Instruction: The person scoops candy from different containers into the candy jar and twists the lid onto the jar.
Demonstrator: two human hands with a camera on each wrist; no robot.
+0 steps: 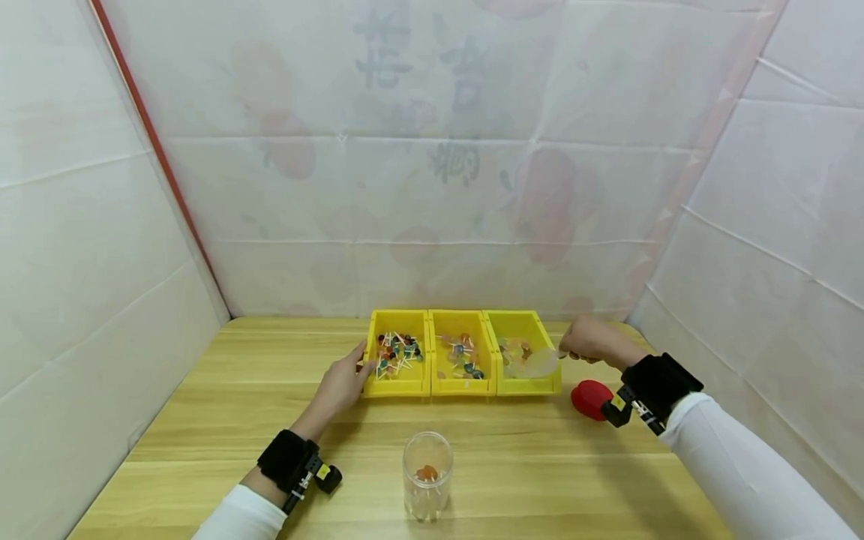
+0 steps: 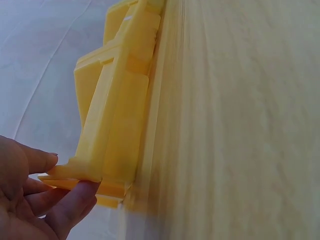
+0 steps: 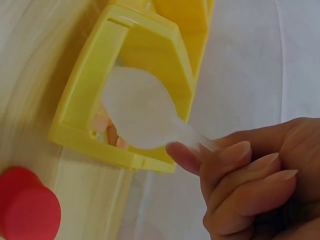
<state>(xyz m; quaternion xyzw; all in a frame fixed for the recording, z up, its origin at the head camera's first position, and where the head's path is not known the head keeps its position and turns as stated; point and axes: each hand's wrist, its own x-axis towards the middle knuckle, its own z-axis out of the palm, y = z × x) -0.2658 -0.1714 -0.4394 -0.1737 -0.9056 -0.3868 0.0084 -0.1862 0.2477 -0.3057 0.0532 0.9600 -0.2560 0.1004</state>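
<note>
A clear glass jar point(image 1: 427, 474) stands near the front edge of the wooden table point(image 1: 202, 420). Beyond it, the left hand point(image 1: 340, 386) rests straight fingers on the left yellow plastic bin point(image 1: 398, 354) — while the right hand point(image 1: 590, 341) pinches a translucent plastic scoop point(image 3: 142, 110) over the right yellow bin point(image 1: 523, 352), beside a red lid point(image 1: 590, 398).

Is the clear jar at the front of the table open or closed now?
Open. The clear jar stands upright with no lid on its mouth, and the red lid lies on the table near the right hand.
</note>
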